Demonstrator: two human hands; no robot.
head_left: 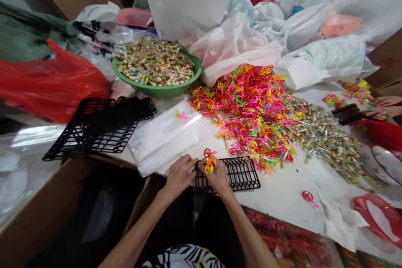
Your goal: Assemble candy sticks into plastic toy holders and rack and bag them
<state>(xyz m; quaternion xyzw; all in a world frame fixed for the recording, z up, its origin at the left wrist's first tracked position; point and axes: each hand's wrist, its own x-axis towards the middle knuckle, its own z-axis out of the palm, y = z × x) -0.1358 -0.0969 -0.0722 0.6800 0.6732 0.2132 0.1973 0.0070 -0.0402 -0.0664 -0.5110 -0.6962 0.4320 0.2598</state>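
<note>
Rack (241, 174), long axis left to right, apparently flat.

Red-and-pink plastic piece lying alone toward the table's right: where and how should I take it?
Best, I'd judge, to pinch the piece by its round red end, coming from above and the left: that wider end faces left, while the thin pink tail points toward the crumpled white sheet on its right.

White table (282, 190) carries a heap of bright plastic pieces (254, 109), adjoining wrapped items (329, 138), and flat translucent bags (166, 134). A black grid tray (243, 173) lies at the near edge.
</note>
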